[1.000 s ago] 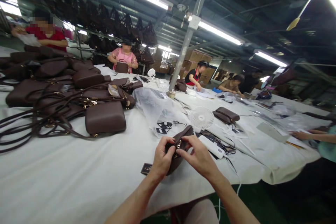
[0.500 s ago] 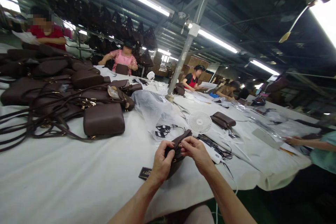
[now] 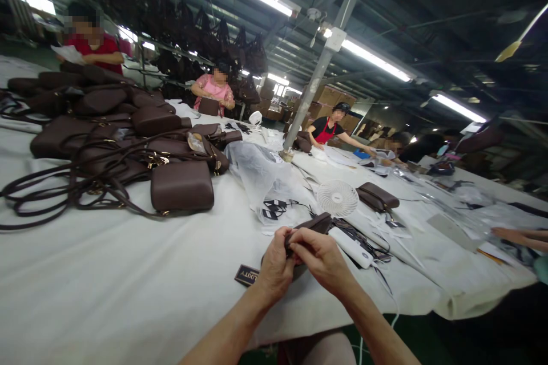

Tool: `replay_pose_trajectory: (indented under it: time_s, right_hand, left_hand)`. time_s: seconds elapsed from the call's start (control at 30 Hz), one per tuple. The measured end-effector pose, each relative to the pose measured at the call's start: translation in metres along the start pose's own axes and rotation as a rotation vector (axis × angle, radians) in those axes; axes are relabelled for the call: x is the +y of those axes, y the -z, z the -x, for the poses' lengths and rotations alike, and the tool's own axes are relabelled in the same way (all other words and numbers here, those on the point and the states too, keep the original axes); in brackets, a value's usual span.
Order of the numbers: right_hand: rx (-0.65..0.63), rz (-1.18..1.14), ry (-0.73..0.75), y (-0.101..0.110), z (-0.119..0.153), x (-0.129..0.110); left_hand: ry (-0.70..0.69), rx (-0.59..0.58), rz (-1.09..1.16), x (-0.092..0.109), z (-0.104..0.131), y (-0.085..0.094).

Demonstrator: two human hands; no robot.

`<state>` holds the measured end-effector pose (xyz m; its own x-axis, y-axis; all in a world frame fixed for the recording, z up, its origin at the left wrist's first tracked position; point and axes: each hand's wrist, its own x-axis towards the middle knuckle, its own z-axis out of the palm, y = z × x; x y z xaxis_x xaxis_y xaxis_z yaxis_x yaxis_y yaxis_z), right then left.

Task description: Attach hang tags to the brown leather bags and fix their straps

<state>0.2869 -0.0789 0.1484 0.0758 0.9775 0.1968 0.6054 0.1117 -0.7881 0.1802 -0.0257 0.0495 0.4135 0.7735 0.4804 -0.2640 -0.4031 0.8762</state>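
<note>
White table (image 3: pixel 128 274), tag (image 3: pixel 247 276) perhaps reading "LUXITY"

One fan (image 3: pixel 337 198), one label (image 3: pixel 246 275), perhaps a dozen brown bags (image 3: pixel 182 186).

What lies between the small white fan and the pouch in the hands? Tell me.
In the head view, a black cable tangle and the end of a white power strip lie between the fan and the brown pouch.
</note>
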Motion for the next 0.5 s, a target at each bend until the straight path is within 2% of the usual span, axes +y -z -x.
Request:
replay_pose_trajectory:
  time_s: [0.07, 0.17, 0.23, 0.37, 0.43, 0.5]
  right_hand:
    - [-0.033, -0.098, -0.063, 0.0, 0.001, -0.002]
    - [-0.049, -0.272, -0.166, -0.003, 0.002, -0.002]
    - [-0.037, -0.266, -0.162, -0.008, 0.002, -0.005]
    - [-0.016, 0.061, 0.036, -0.009, -0.003, -0.022]
    - [-0.037, 0.333, 0.136, 0.002, -0.002, -0.03]
    - [-0.118, 0.6, 0.148, 0.015, 0.005, -0.031]
  left_hand:
    - [0.008, -0.015, -0.018, 0.004, 0.0, 0.004]
    - [-0.021, -0.103, -0.038, 0.01, 0.001, 0.01]
    - [-0.036, -0.106, -0.051, 0.012, 0.0, 0.015]
    - [0.035, -0.047, 0.007, 0.017, -0.005, 0.031]
    - [0.073, -0.103, 0.06, 0.025, -0.007, 0.046]
    - [0.139, -0.177, 0.117, 0.038, -0.006, 0.065]
